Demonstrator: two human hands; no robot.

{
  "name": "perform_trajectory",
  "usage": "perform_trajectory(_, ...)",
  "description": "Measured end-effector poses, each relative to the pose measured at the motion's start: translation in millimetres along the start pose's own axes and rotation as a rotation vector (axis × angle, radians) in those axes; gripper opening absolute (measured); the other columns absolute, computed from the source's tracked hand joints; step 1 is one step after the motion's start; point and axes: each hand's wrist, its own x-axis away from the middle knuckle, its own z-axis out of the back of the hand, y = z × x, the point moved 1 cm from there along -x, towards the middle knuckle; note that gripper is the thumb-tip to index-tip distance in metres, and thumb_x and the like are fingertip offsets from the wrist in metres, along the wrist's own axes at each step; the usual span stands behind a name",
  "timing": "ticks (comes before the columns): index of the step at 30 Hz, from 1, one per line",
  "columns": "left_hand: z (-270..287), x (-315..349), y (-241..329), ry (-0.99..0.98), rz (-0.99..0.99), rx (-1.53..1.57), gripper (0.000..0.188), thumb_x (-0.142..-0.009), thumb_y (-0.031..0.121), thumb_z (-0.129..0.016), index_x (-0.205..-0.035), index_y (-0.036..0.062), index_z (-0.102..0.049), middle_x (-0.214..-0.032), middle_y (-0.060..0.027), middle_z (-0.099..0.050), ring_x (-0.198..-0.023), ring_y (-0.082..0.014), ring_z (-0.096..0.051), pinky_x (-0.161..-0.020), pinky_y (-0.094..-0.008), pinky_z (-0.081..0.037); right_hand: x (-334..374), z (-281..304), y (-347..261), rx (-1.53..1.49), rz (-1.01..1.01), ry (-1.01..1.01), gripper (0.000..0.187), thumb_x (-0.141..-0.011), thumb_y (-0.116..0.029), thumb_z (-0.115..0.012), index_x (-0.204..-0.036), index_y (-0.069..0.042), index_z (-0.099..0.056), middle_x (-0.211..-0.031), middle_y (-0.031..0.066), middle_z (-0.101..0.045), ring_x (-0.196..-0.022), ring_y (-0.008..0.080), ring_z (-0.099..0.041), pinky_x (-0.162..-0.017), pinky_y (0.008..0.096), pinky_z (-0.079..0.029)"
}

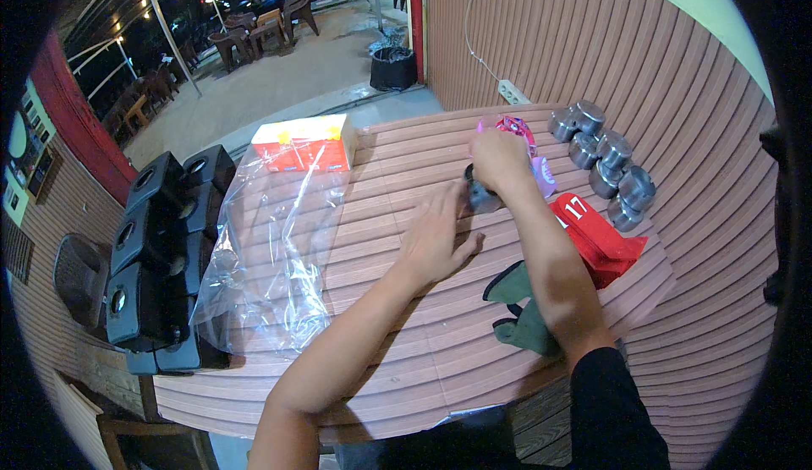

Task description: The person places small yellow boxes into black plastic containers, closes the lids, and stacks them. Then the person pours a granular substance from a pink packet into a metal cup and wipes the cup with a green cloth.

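Beyond the middle of the table, a small metal container [483, 197] with a dark upper part stands partly hidden under my hands. My left hand [436, 237] is open, palm down, fingers stretched toward the container's left side; I cannot tell whether they touch it. Just above the container my right hand [502, 161] is closed, fingers curled down, and what they hold is hidden. Pink and purple packets [542, 175] lie beside and behind my right hand. A red fabric piece [599, 240] with white print and a dark green fabric item [529, 322] lie around my right forearm.
Several round metal containers [624, 178] cluster at the far right. Black boxes with round openings [144, 241] are stacked along the left edge. A clear plastic bag [271, 267] lies by an orange-and-white tissue pack [304, 144]. A power strip [512, 93] sits against the wall behind.
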Motion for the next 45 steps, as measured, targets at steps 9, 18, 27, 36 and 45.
perform_trajectory(9, 32.4, 41.0, 6.8, 0.105, 0.348, 0.440, 0.131, -0.075, 0.025, -0.104, -0.170, 0.0004, -0.017, -0.135, -0.0207, -0.066, -0.126, -0.0321, -0.067, -0.115, -0.0452, -0.052, 23.9, 22.6, -47.3, -0.322, 0.607, -0.351, 0.021, -0.081, -0.023, -0.088, -0.082, -0.003, -0.085, -0.081, 0.0210, -0.079, -0.076, 0.0360, -0.078, -0.075, 0.0491, -0.062)
perform_trajectory(18, 91.8, 114.3, 27.7, -0.116, 0.233, 0.318, 0.111, -0.061, 0.041, -0.110, -0.150, 0.0035, -0.055, -0.136, -0.0199, -0.075, -0.128, -0.0381, -0.073, -0.111, -0.0462, -0.057, 82.4, 117.9, -46.7, -0.787, 0.720, -0.200, 0.041, -0.097, -0.033, -0.083, -0.125, -0.003, -0.080, -0.101, 0.0104, -0.081, -0.088, 0.0224, -0.075, -0.078, 0.0393, -0.060)
perform_trajectory(27, 98.0, 115.5, 31.8, -0.157, 0.191, 0.239, 0.105, -0.084, 0.054, -0.095, -0.156, -0.0033, -0.046, -0.140, -0.0290, -0.069, -0.132, -0.0461, -0.069, -0.111, -0.0503, -0.055, 221.4, 92.2, 20.1, -0.576, 0.587, -0.210, 0.041, -0.090, -0.025, -0.086, -0.123, -0.004, -0.077, -0.116, 0.0159, -0.073, -0.116, 0.0352, -0.067, -0.100, 0.0454, -0.054)
perform_trajectory(36, 96.3, 118.8, 26.3, -0.058, 0.129, 0.267, 0.091, -0.076, 0.046, -0.099, -0.140, -0.0004, -0.053, -0.122, -0.0248, -0.074, -0.114, -0.0404, -0.075, -0.102, -0.0460, -0.059, 348.1, 13.1, -7.2, -0.525, 0.171, 0.134, 0.041, -0.076, -0.017, -0.092, -0.106, -0.006, -0.067, -0.105, 0.0147, -0.067, -0.103, 0.0375, -0.065, -0.092, 0.0483, -0.053)
perform_trajectory(45, 103.1, 124.0, 37.5, 0.145, 0.188, 0.557, 0.112, -0.065, 0.024, -0.109, -0.152, 0.0028, -0.044, -0.132, -0.0182, -0.065, -0.125, -0.0298, -0.067, -0.109, -0.0424, -0.055, 325.5, 69.2, -31.4, -0.568, 0.058, 0.562, 0.046, -0.087, -0.029, -0.096, -0.076, -0.009, -0.056, -0.070, 0.0085, -0.057, -0.068, 0.0318, -0.059, -0.062, 0.0431, -0.042)
